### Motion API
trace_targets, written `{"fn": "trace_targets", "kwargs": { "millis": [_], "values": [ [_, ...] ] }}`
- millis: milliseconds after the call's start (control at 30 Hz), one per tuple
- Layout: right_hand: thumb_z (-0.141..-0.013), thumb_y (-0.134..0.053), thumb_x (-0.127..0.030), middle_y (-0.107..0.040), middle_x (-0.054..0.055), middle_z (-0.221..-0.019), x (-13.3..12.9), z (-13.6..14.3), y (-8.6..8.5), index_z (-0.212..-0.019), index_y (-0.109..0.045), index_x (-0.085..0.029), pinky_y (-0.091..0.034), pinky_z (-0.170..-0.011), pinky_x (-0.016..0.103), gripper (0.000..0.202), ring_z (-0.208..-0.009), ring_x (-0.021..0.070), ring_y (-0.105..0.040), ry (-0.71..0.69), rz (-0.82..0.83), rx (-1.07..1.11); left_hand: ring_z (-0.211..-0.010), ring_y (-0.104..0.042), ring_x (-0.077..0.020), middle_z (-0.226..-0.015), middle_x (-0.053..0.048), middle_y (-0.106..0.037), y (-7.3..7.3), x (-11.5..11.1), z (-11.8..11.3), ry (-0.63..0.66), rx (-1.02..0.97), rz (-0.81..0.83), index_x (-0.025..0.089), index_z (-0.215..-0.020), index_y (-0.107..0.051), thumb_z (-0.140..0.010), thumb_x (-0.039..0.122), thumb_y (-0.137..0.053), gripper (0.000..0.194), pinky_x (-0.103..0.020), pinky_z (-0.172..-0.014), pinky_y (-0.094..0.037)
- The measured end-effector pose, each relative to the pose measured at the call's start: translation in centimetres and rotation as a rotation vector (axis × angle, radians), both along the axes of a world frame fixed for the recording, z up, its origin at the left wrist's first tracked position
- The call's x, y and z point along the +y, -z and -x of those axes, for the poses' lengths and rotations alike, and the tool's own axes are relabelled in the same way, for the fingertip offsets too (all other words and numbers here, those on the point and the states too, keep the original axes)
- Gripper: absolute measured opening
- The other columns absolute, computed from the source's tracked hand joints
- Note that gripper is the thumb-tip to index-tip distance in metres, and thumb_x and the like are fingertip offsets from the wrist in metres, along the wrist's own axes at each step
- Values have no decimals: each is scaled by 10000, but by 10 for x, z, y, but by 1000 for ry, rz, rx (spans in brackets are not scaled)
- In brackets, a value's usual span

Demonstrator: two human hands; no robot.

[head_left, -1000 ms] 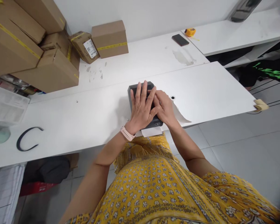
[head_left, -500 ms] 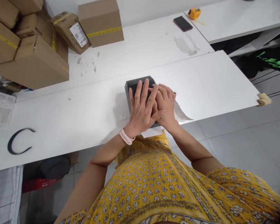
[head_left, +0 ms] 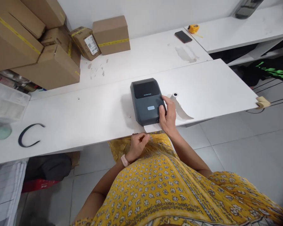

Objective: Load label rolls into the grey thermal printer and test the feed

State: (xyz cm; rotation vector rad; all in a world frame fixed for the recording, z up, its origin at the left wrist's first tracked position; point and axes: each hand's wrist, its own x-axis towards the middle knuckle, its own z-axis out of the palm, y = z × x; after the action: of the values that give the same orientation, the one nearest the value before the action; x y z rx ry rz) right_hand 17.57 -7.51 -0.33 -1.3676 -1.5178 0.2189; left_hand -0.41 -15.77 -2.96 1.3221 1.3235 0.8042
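Observation:
A dark grey label printer [head_left: 145, 108] sits on the white table near its front edge. It has a glossy black panel and a pale button on top. My right hand [head_left: 168, 117] grips its right side, thumb at the top edge and fingers along the flank. Under the printer's front a slip of white paper [head_left: 153, 128] sticks out. Just right of that hand lies a small paper roll [head_left: 174, 95] with a loose, curling strip. My left hand [head_left: 138, 145] is closed below the table edge, close to the yellow dress; nothing shows in its curled fingers.
Several cardboard boxes [head_left: 112, 34] are stacked at the back left. A black headband [head_left: 25, 136] and a clear plastic bin [head_left: 8, 100] lie at left. A phone [head_left: 183, 36] and yellow tape measure [head_left: 193, 29] rest at the back right. A beige corner guard [head_left: 263, 102] covers the table's right corner.
My left hand has come off the printer and dropped down to the table edge, its fingers now curled. My right hand has slid from the printer's top to its right side, uncovering the top.

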Motion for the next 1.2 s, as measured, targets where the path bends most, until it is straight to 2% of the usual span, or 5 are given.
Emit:
{"fn": "trace_targets", "kwargs": {
  "millis": [133,333,667,967,1200],
  "values": [
    [-1057,-352,-434,-619,142,-1439,-2,2,7,-1479,-479,-292,-498,-1119,547,463,-1346,292,-579,16,21,50,-468,-456,-91,-580,4,-590,-8,17,-24,30,-265,238,166,-763,-730,-817,741,-626,587,-263,-500,-346],
    [-1051,-397,-434,-626,152,-1432,0,-2,7,-1453,-500,-261,-509,-1107,538,449,-1336,289,-583,-27,21,68,-426,-440,-79,-504,8,-566,-12,25,-42,-55,-397,284,164,-664,-693,-762,770,-663,615,-244,-456,-311],
    [-1042,-394,-233,-627,3,-1450,4,-3,3,-1001,-747,-378,-482,-1120,560,384,-1366,266,-562,-86,-74,-98,-436,-514,-100,-521,-26,-629,-10,24,-24,112,-357,286,157,-678,-718,-833,744,-640,612,-249,-489,-402],
    [-1012,-485,-108,-699,-52,-1420,14,-13,0,-947,-710,-328,-369,-1202,553,321,-1494,242,-481,-121,-269,-360,-556,-560,-128,-595,-9,-618,-8,28,15,-382,-170,-226,203,-682,-702,-983,501,-531,457,-253,-548,-453],
    [-1019,-467,-117,-674,-82,-1471,9,-14,-9,-963,-689,-330,-234,-1282,623,313,-1550,238,-426,-110,-170,-455,-888,-673,-185,-957,-69,-708,-6,46,3,-476,-31,-535,199,-936,-723,-1032,435,-505,335,-309,-776,-556]
  ]
}}
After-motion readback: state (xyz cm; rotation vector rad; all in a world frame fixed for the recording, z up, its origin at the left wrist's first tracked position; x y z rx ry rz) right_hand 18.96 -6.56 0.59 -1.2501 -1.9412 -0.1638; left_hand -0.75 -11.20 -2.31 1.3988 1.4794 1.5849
